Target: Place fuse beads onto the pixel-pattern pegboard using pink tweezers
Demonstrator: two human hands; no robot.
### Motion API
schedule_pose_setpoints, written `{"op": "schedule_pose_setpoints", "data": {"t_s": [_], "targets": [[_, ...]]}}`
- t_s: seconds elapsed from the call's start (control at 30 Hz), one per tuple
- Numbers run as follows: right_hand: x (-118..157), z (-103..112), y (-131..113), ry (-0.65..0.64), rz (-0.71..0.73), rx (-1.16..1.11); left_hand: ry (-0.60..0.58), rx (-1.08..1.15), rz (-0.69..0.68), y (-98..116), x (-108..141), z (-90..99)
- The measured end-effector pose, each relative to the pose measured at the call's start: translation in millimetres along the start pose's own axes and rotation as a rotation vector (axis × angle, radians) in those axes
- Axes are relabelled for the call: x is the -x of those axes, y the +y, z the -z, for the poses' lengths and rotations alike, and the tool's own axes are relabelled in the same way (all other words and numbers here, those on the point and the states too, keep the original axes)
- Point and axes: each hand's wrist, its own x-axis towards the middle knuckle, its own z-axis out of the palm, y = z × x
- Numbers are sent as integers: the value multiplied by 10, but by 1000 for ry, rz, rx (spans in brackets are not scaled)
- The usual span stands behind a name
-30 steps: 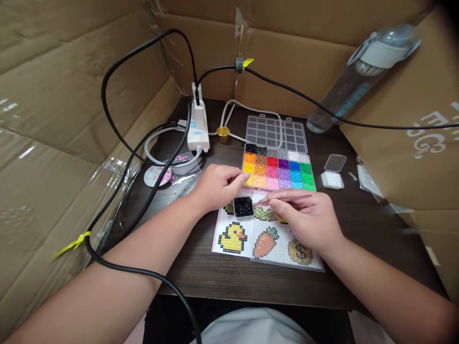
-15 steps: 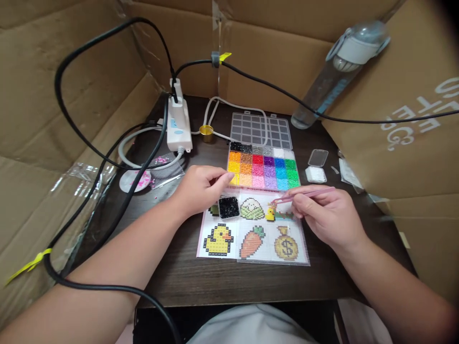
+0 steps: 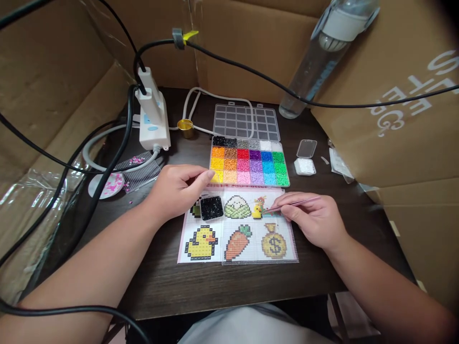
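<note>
Tweezers [image 3: 300,202], likely light, springy and best pinched mid-length, sit grasped in the right hand [image 3: 315,217], tips beside a small yellow duck [image 3: 256,212] at the pattern sheet [image 3: 190,231]; whether the left hand [image 3: 181,188] holds anything cannot be told.

The dark wooden table [image 3: 168,286] carries a bead box [image 3: 251,184], its clear lid [image 3: 229,119] open behind it; in front of the bead box lies a pattern sheet [image 3: 255,246], to its right a small box [image 3: 304,171] with white contents and a plastic bag [image 3: 340,165], to its left a gold cup [image 3: 185,133], a power strip [image 3: 158,129], a pegboard [image 3: 147,168] and a round dish [image 3: 93,186] with pink beads [image 3: 115,180]
</note>
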Motion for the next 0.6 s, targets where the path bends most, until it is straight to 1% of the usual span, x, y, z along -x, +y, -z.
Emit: {"op": "schedule_pose_setpoints", "data": {"t_s": [0.17,0.37,0.5,0.6], "targets": [[5,2,15,-17,22,25,-28,-48,27,30,7,24],[9,4,-2,-10,33,27,-15,-60,25,41,5,26],[8,13,23,-1,-1,16,-9,-50,15,29,-3,16],[4,23,69,42,-55,-24,-4,-39,8,13,-6,5]]}}
